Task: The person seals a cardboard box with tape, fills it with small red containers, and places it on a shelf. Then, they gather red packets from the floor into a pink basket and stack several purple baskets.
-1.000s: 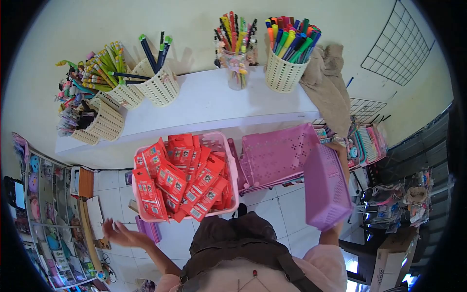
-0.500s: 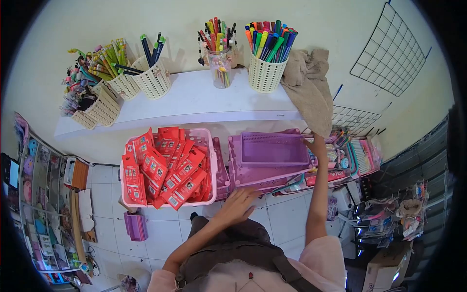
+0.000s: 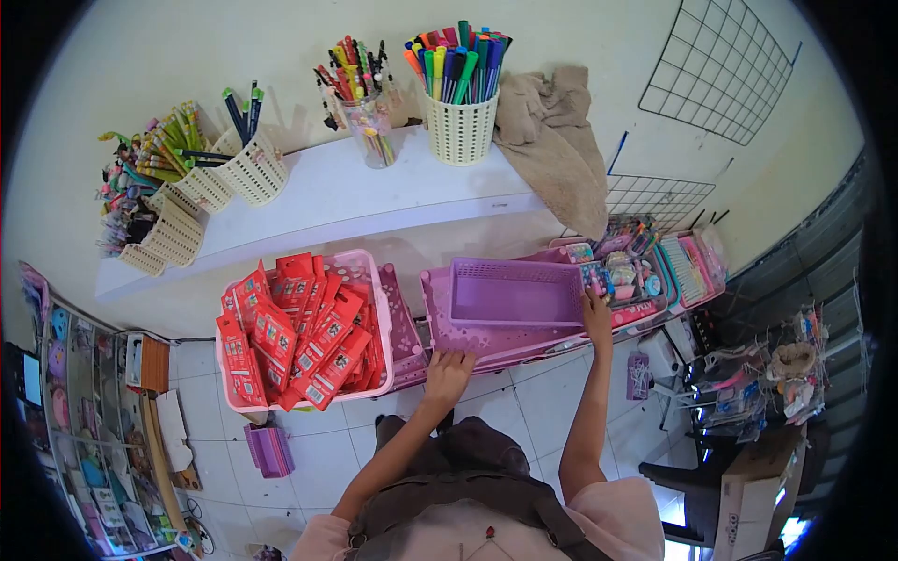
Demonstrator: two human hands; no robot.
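Observation:
A shallow purple basket (image 3: 516, 293) lies on a larger pink-purple surface (image 3: 438, 327). My right hand (image 3: 596, 314) is at the basket's lower right corner, its fingers bent against the rim. My left hand (image 3: 450, 371) rests at the front edge of the pink-purple surface, fingers curled over it. To the left, a pink basket (image 3: 376, 309) holds many red packets (image 3: 281, 341). At the right, baskets of small colourful items (image 3: 629, 274) stand beside my right hand.
Above runs a white shelf (image 3: 327, 201) with perforated pen holders (image 3: 461, 131), a clear cup of pens (image 3: 374, 140) and a brown cloth (image 3: 552, 140). Small purple baskets (image 3: 269, 450) sit on the tiled floor. Wire grids (image 3: 720, 70) hang at the upper right.
The view has shifted, so the shelf things sit further left. My right hand has moved down from the basket's upper right to its lower right corner. My left hand has come onto the front edge.

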